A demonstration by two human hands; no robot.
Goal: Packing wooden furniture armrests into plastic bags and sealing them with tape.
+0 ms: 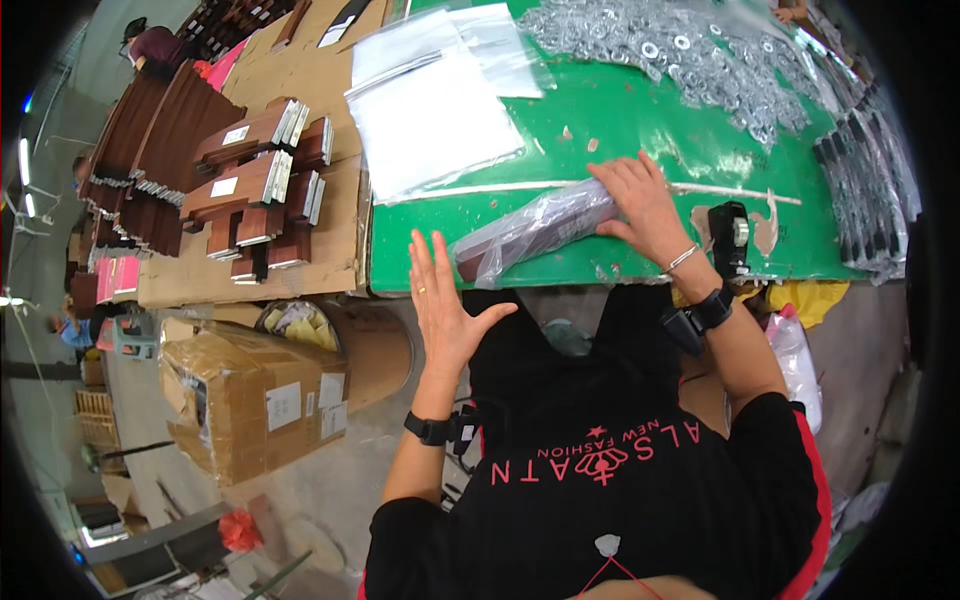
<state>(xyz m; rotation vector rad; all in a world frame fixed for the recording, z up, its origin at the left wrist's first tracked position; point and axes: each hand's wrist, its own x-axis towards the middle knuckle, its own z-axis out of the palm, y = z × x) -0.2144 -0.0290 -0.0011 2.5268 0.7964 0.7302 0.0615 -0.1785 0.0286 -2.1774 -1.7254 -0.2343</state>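
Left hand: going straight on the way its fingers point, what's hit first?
The left hand would probably meet the white sheets first, just after crossing the white line on the green table. Its height above the table is hard to judge, so it might pass over them.

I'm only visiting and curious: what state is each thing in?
Wrapped bundle: in clear plastic, lying on the green table
Left hand: open and spread, nothing held
Right hand: curved around the bundle's right end
Pale sheets: flat, overlapping
Small shiny pieces: heaped
Black tool: set down
Brown pieces: stacked
Cardboard box: taped, labelled
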